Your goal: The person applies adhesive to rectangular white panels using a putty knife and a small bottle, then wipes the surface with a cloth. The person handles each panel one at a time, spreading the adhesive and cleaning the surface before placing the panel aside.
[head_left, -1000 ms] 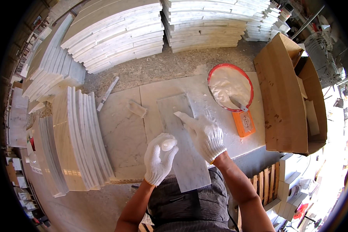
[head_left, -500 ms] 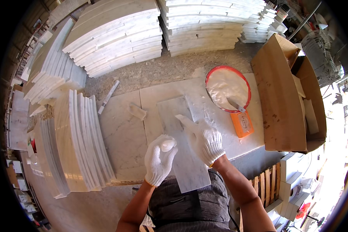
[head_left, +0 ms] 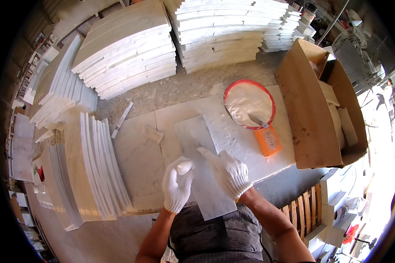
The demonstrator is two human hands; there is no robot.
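Right of the workbench, an open brown cardboard box [head_left: 314, 109] stands with its flaps up; an orange rectangular packet [head_left: 268, 141] lies just beside a red-rimmed bowl [head_left: 249, 104] of white paste. Both hands wear white knit gloves: the left hand [head_left: 177, 184] is curled around a small whitish lump (what it is, I cannot tell), while the right hand [head_left: 228, 171] lies open, fingers spread, on a long pale grey marble tile [head_left: 199, 149]. That tile rests on the workbench, its near end overhanging toward the person.
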